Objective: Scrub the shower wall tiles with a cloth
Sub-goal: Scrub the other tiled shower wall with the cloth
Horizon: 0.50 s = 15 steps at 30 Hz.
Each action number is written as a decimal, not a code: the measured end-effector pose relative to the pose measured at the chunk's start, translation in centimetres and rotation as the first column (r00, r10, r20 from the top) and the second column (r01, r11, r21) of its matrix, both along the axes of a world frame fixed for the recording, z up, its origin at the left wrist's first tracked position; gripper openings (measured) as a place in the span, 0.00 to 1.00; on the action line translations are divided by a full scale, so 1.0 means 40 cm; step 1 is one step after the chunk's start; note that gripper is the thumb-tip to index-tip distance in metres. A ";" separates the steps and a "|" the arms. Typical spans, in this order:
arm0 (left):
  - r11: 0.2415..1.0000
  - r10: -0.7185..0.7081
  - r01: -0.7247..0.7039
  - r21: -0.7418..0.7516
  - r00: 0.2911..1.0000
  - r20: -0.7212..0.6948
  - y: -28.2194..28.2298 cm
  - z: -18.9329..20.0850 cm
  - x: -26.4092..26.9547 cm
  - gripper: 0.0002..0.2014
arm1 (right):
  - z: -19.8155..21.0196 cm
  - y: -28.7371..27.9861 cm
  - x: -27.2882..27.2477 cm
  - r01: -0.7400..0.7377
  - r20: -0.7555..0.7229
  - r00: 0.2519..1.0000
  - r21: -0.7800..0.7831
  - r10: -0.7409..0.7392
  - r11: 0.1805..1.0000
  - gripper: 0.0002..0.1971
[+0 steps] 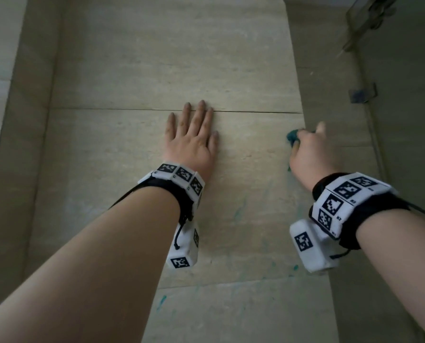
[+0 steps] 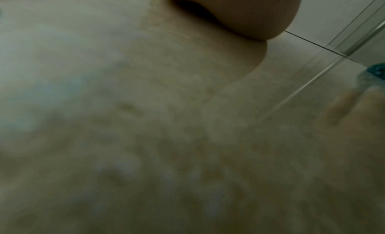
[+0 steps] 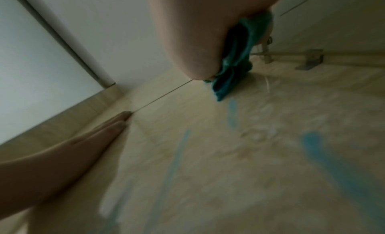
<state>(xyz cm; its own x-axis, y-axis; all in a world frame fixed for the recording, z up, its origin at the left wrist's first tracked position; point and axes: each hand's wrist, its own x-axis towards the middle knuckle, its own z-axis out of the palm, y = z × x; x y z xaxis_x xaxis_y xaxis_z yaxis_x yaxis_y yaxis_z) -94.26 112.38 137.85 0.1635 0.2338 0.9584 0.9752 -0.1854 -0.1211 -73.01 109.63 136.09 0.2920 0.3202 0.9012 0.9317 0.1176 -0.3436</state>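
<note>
My left hand (image 1: 191,142) lies flat on the tile wall (image 1: 137,70), fingers straight and spread, their tips across the grout line (image 1: 107,109). My right hand (image 1: 312,151) has its grip clamped round a bunched teal cloth (image 1: 293,136), pressing it against the wall near the glass panel (image 1: 404,120). Teal streaks (image 3: 325,155) mark the tiles below.

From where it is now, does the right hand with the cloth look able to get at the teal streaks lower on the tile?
Probably yes: the right hand holds the teal cloth on the tile above the streaks, with nothing between.
</note>
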 end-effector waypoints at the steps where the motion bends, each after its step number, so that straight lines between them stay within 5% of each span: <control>1: 1.000 -0.001 0.001 0.007 1.000 -0.001 0.002 0.001 -0.001 0.27 | -0.011 -0.004 -0.017 0.014 0.037 0.999 0.010 -0.015 1.000 0.12; 5: 1.000 -0.006 0.006 0.021 1.000 -0.001 0.006 -0.003 0.000 0.27 | -0.061 -0.004 -0.025 0.030 0.308 0.949 0.095 -0.058 0.995 0.13; 11: 1.000 0.002 -0.002 0.026 1.000 0.000 0.005 -0.006 0.001 0.27 | -0.049 -0.019 -0.010 0.116 0.070 0.991 0.011 -0.117 0.993 0.12; 15: 1.000 -0.009 0.009 0.024 1.000 0.002 0.005 -0.006 0.001 0.27 | -0.116 -0.031 -0.031 0.165 0.124 0.979 -0.024 -0.161 0.986 0.13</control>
